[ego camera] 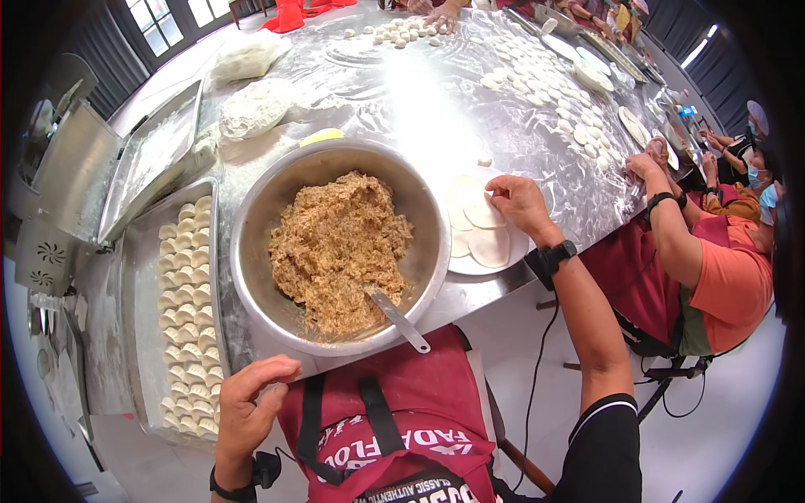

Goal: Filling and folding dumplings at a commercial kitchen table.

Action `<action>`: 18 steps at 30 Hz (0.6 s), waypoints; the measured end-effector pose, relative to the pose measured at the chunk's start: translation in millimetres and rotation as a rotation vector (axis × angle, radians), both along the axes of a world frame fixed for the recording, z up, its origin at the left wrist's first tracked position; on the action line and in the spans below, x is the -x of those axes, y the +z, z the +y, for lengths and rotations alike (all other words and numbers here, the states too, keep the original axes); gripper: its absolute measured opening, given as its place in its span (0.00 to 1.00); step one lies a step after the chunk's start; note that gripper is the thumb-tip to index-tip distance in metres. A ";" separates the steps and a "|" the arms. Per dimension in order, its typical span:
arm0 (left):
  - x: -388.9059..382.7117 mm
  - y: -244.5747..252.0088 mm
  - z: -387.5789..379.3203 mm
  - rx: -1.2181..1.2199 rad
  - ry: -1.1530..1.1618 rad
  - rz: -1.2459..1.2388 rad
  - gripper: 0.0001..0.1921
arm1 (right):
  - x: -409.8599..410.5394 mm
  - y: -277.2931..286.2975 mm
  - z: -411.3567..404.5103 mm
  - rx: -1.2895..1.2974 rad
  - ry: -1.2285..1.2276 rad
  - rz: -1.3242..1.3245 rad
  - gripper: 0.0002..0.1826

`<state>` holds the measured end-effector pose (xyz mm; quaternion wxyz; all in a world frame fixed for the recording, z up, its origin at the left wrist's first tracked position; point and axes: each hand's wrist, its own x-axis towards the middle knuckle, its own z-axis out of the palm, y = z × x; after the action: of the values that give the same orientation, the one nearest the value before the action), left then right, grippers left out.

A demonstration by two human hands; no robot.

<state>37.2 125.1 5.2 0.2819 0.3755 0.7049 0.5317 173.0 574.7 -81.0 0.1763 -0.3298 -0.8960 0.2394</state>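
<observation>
My right hand point(523, 202) reaches over a white plate point(521, 251), its thumb and forefinger closed at the edge of a round dough wrapper point(483, 212). Other wrappers, partly overlapping, lie on that plate. My left hand point(256, 395) is empty, fingers bent and apart from the thumb, below the near left rim of a large steel bowl point(242, 276). Brownish minced filling point(343, 245) fills much of the bowl. A flat metal spatula point(397, 317) stands in the filling, its handle resting over the near rim. Left of the bowl, a metal tray point(141, 314) holds rows of pleated dumplings point(187, 314).
A dough mound point(255, 108) and a floured tray point(154, 160) lie at the left. Many dough pieces point(547, 75) are spread over the steel table point(352, 88). A co-worker's hands point(648, 160) work at the right; another person's hands point(443, 16) are at the far edge.
</observation>
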 end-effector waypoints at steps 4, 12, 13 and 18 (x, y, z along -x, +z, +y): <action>0.9 -1.8 0.9 0.007 -0.002 -0.005 0.11 | -4.8 12.1 -10.2 0.048 -0.018 0.150 0.09; 0.8 -5.3 -1.8 -0.028 0.017 -0.112 0.10 | -1.4 13.1 -8.8 0.433 0.075 0.299 0.11; 0.5 -5.1 -1.0 -0.037 0.006 -0.126 0.10 | -0.2 11.9 -9.2 0.420 0.039 0.281 0.11; -2.9 -8.1 -2.9 -0.060 0.006 -0.172 0.11 | -1.4 10.5 -6.8 0.424 0.033 0.068 0.12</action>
<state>40.2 122.1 -2.9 0.3286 0.3346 0.6629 0.5836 174.4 567.9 -70.6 0.1292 -0.3363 -0.8245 0.4362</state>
